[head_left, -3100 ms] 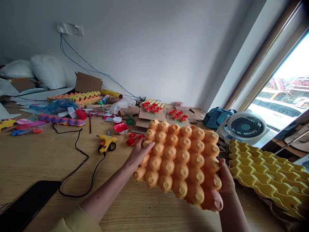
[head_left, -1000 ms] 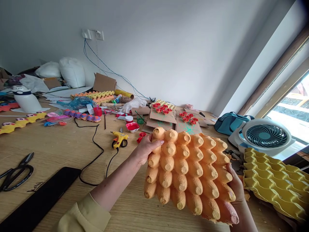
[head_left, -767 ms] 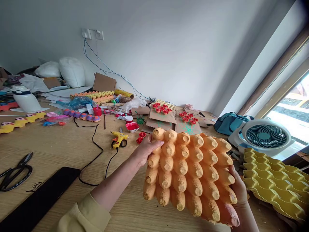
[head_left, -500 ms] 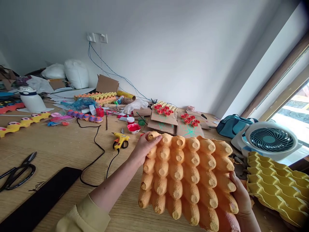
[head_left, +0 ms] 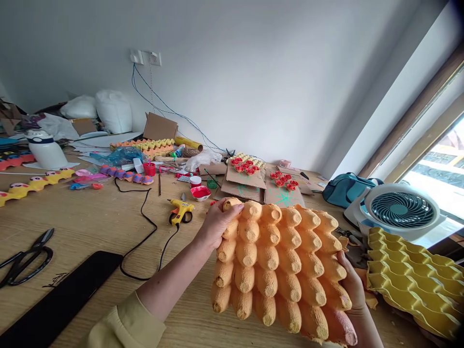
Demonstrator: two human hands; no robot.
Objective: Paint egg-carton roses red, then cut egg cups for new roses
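I am holding the orange egg tray (head_left: 281, 266) up off the surface (head_left: 90, 227), low and right of centre in the frame, its bumpy underside turned toward me and its far edge tilted up. I am judging it as moulded paper pulp: very light, stiff enough to keep its shape across the span, yet easy to crush or tear at the thin rims. The rough, dry texture is giving plenty of friction, so slipping is not my worry; pinching too hard is. The edges and corner cones are looking like the sound places to grip, two hands on opposite sides.

My right hand (head_left: 351, 285) is cupping the lower right edge, fingers wrapped behind the tray and out of sight, thumb side showing, wrist coming up from the bottom right corner. My left hand (head_left: 217, 223) is reaching further out, forearm stretched diagonally from the lower left in a yellow sleeve (head_left: 126, 326), fingers curled closed over the top left corner cone.

Beyond, I am noting a yellow egg tray (head_left: 413, 278) lying at the right edge, a black flat object (head_left: 61, 299) at lower left, scissors (head_left: 25, 256) at the left edge, a yellow glue gun (head_left: 180, 210) mid-frame and a small fan (head_left: 400, 210) at the right.
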